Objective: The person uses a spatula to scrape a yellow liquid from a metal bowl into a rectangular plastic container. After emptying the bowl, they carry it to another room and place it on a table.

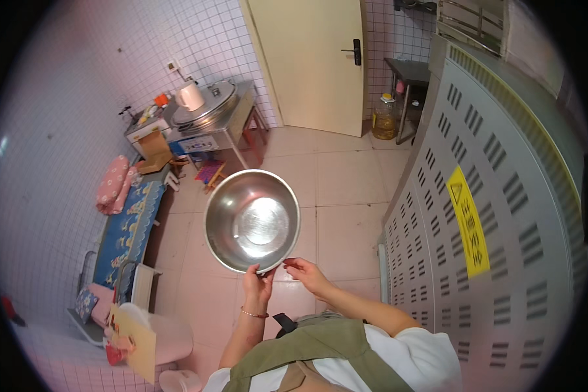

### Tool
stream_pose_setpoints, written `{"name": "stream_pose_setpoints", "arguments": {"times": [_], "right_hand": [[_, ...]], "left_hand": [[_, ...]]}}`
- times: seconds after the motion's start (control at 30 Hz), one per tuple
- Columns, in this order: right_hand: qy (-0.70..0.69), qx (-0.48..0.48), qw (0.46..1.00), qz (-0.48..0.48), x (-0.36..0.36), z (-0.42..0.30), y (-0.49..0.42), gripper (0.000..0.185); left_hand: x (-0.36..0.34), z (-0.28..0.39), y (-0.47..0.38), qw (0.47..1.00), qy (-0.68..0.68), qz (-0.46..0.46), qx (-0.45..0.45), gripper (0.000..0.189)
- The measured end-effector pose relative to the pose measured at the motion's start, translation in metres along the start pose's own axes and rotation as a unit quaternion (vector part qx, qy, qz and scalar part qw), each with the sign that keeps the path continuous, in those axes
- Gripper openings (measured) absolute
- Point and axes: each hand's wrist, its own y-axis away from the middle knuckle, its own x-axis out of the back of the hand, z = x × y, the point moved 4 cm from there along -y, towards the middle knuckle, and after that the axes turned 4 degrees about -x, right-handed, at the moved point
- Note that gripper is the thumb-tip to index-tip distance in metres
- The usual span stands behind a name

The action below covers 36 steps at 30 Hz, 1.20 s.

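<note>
A wide stainless steel bowl (252,220) is held out over the tiled floor, with nothing visible inside it but reflections. My left hand (258,284) grips its near rim, the thumb over the edge and the fingers underneath. A bracelet circles my left wrist. Just right of that grip, my right hand (304,273) is beside the rim with its fingers apart and slightly curled; nothing shows in it. Whether a fingertip touches the bowl I cannot tell.
A slatted grey metal cabinet (416,255) lines the right side. Ahead are a half-turned door (313,68), a steel table (237,125) with a large lidded pan and an oil jug (385,117). At left stand a cloth-covered bench (127,230) and a white bin (171,338).
</note>
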Motion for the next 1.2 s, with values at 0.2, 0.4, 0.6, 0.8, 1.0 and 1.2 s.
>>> {"name": "stream_pose_setpoints", "arguments": {"times": [0.2, 0.4, 0.6, 0.8, 1.0, 1.2], "right_hand": [[0.027, 0.007, 0.999, 0.047, 0.068, -0.039, -0.174, 0.017], [-0.081, -0.025, 0.974, 0.211, 0.182, -0.1, -0.327, 0.015], [-0.134, 0.098, 0.909, 0.382, 0.331, -0.181, -0.407, 0.014], [-0.228, 0.145, 0.832, 0.485, 0.506, -0.232, -0.463, 0.014], [-0.317, 0.175, 0.803, 0.474, 0.629, -0.309, -0.531, 0.014], [-0.361, 0.155, 0.761, 0.517, 0.742, -0.34, -0.563, 0.02]], "left_hand": [[-0.103, -0.027, -0.157, 0.999, -0.044, -0.014, -0.005, 0.032], [-0.245, -0.097, -0.342, 0.98, -0.118, -0.13, 0.091, 0.033], [-0.429, -0.206, -0.424, 0.914, -0.251, -0.224, 0.226, 0.035], [-0.579, -0.297, -0.497, 0.796, -0.359, -0.362, 0.326, 0.076], [-0.687, -0.32, -0.73, 0.591, -0.591, -0.546, -0.054, 0.045], [-0.926, -0.328, -0.801, 0.424, -0.665, -0.491, -0.37, 0.033]]}}
